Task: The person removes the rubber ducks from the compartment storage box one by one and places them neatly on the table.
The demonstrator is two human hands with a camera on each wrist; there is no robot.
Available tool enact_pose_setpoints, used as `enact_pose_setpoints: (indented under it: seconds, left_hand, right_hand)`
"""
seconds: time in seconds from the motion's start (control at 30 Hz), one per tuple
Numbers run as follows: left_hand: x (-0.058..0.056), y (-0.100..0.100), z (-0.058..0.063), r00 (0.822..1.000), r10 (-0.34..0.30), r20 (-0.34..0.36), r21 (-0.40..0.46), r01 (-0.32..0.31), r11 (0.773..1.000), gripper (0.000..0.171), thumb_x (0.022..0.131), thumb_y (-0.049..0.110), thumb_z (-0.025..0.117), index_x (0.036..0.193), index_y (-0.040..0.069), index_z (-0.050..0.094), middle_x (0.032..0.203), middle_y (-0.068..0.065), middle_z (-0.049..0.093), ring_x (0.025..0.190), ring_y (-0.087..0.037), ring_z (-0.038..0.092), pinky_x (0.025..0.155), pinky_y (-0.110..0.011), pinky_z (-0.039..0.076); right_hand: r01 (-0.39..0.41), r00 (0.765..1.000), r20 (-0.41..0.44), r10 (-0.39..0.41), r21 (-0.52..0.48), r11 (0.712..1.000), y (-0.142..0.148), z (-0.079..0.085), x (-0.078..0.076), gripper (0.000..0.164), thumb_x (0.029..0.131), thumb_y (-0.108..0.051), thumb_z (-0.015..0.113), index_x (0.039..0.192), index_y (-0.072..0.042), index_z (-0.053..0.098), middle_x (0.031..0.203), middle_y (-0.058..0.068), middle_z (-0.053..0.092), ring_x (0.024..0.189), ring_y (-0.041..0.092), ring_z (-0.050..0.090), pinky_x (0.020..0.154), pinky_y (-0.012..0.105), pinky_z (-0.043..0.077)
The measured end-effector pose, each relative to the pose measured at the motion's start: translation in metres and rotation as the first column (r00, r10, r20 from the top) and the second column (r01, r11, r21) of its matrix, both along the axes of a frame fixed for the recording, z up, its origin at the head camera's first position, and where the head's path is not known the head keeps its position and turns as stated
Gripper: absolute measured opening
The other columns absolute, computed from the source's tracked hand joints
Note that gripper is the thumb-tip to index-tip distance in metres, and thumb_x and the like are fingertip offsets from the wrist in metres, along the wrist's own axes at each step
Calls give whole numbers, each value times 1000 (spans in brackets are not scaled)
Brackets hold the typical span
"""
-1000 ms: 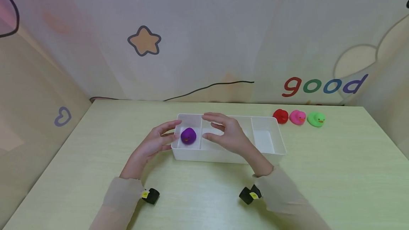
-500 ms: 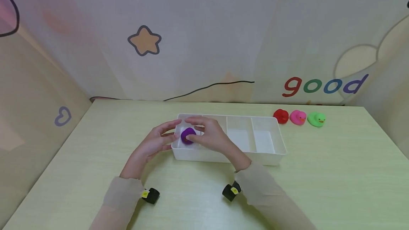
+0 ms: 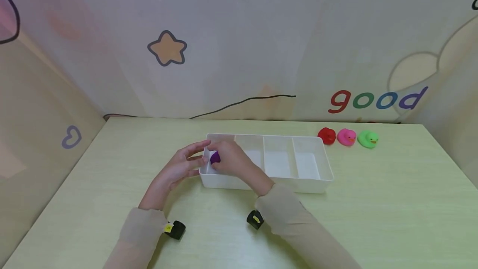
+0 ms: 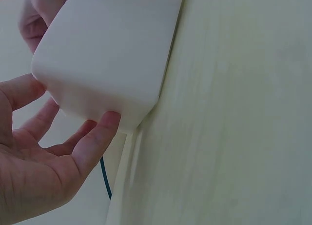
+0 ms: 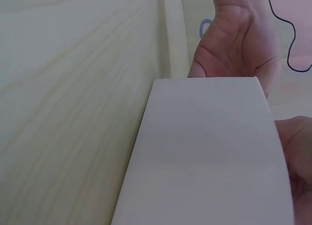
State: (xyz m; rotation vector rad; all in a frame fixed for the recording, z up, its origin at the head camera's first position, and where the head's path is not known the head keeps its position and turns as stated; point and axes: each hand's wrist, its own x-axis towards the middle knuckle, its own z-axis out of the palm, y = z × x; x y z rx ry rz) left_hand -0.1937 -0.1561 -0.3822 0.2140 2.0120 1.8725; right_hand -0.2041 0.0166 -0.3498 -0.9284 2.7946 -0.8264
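A white divided box (image 3: 304,184) stands on the table, its compartments in a row. In its leftmost compartment is a purple toy duck (image 3: 214,158), partly covered by my right hand (image 3: 233,160), whose fingers and thumb curl round it. My left hand (image 3: 181,164) rests its fingertips against the box's left end, fingers spread and lightly bent. The left wrist view shows those fingers (image 4: 100,137) touching the outer wall. In the right wrist view the box's front wall (image 5: 209,152) hides the duck and much of both hands.
Behind the box's right end, a red toy duck (image 3: 326,136), a pink toy duck (image 3: 346,137) and a green toy duck (image 3: 368,139) stand in a row on the table (image 3: 392,202). A printed cloth backdrop (image 3: 239,45) rises behind the table's far edge.
My right hand has moved left from above the second compartment into the leftmost one, and its fingers have closed round the purple duck. My left hand has stayed at the box's end.
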Motion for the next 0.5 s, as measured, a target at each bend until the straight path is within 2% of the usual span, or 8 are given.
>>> enact_pose_setpoints:
  seconds: [0.07, 0.13, 0.2, 0.3, 0.5]
  left_hand:
    - [0, 0, -1, 1000, -1, 4, 9, 1, 1000, 55, 90, 5, 53, 140, 8, 33, 143, -16, 28, 123, -38, 39, 93, -47, 42]
    - [0, 0, -1, 1000, -2, 8, 23, 2, 1000, 55, 89, 5, 54, 141, 8, 33, 143, -16, 28, 123, -37, 39, 93, -48, 42]
    - [0, 1, -1, 1000, 1, 11, 29, -1, 1000, 56, 89, 5, 54, 141, 8, 33, 143, -16, 28, 122, -36, 40, 93, -47, 42]
    - [0, 1, -1, 1000, 3, 11, 35, -3, 999, 56, 89, 4, 54, 141, 7, 33, 142, -16, 29, 121, -34, 41, 92, -47, 43]
    - [0, 0, -1, 1000, -4, 4, 43, 4, 999, 55, 90, 4, 53, 141, 7, 33, 143, -16, 28, 122, -36, 40, 94, -49, 41]
  right_hand:
    - [4, 1000, -27, -2, 70, 998, -4, 1, 1, 16, 75, -1, 68, 90, 4, 67, 68, 6, 61, 60, 14, 44, 53, 17, 35]
    - [18, 999, -50, -12, 123, 992, -7, 2, 2, 3, 74, 1, 66, 73, 1, 63, 54, 0, 45, 52, 11, 34, 46, 17, 26]
    - [39, 996, -81, -26, 166, 985, -10, 2, 3, 19, 74, 2, 66, 61, -4, 54, 50, -3, 33, 50, 11, 31, 45, 18, 24]
    - [84, 989, -141, -55, 206, 975, -14, 0, 3, 24, 74, 0, 66, 59, -9, 50, 51, -4, 36, 53, 12, 36, 46, 20, 27]
    - [130, 976, -201, -83, 238, 962, -18, -4, 2, 8, 75, -3, 67, 70, -7, 63, 57, -2, 49, 59, 14, 43, 49, 22, 34]
